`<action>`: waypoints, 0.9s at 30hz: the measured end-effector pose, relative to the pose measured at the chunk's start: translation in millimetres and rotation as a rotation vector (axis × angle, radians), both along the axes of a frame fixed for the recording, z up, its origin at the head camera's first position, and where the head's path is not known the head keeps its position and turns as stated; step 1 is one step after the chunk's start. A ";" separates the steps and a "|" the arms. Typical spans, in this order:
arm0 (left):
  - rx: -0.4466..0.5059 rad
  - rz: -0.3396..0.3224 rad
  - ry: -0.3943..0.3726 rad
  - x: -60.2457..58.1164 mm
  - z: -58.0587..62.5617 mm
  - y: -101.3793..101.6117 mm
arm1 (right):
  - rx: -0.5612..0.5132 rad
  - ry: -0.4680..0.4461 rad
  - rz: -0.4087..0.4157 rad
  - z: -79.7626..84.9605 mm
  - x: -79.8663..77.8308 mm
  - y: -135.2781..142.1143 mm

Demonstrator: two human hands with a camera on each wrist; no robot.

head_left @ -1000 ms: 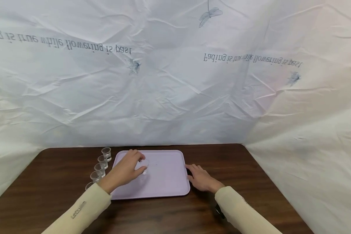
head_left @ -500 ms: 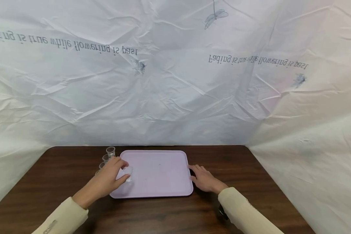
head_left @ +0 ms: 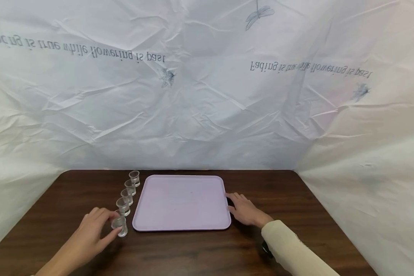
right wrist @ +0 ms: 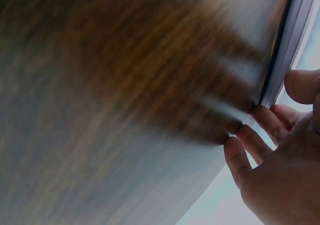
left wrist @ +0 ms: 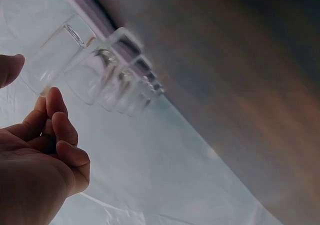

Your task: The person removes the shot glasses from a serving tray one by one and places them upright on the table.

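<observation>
My left hand [head_left: 93, 230] pinches a clear shot glass [head_left: 122, 227] by its rim, at the near end of a row of similar glasses, left of the tray. In the left wrist view this held glass [left wrist: 55, 55] sits between thumb and fingertips, largest in the line. Behind it the other shot glasses [head_left: 127, 195] run back toward the far table edge. A pale lilac tray [head_left: 183, 203] lies flat with bare surface. My right hand [head_left: 245, 211] rests at the tray's right edge, fingertips on the table and thumb by the rim [right wrist: 285, 50].
The dark wood table [head_left: 179, 253] carries the tray near its back middle. A white printed cloth [head_left: 207, 96] hangs right behind the table's far edge and along the sides. A dark band [head_left: 267, 249] shows at the right sleeve.
My left hand has carried the shot glass from above the tray leftward and nearer, to the near end of the row. The right hand stays at the tray's edge.
</observation>
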State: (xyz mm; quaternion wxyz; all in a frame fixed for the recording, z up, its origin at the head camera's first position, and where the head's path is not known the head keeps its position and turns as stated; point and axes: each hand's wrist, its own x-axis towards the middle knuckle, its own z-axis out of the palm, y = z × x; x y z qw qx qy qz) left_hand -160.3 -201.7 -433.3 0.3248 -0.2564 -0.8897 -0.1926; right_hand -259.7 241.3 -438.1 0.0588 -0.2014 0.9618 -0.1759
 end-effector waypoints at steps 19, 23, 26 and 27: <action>-0.037 0.078 0.042 7.4 -5.7 -10.8 | -0.034 -0.055 0.012 2.6 -2.0 -0.2; 0.012 0.026 0.098 -2.3 14.9 22.9 | -0.081 0.131 -0.004 7.7 -7.5 -8.0; 0.004 0.006 0.084 -24.1 25.8 64.7 | -0.132 0.394 -0.023 13.3 -12.1 -30.2; -0.009 0.015 0.056 -33.4 27.1 79.4 | -0.144 0.461 -0.020 14.5 -12.6 -39.7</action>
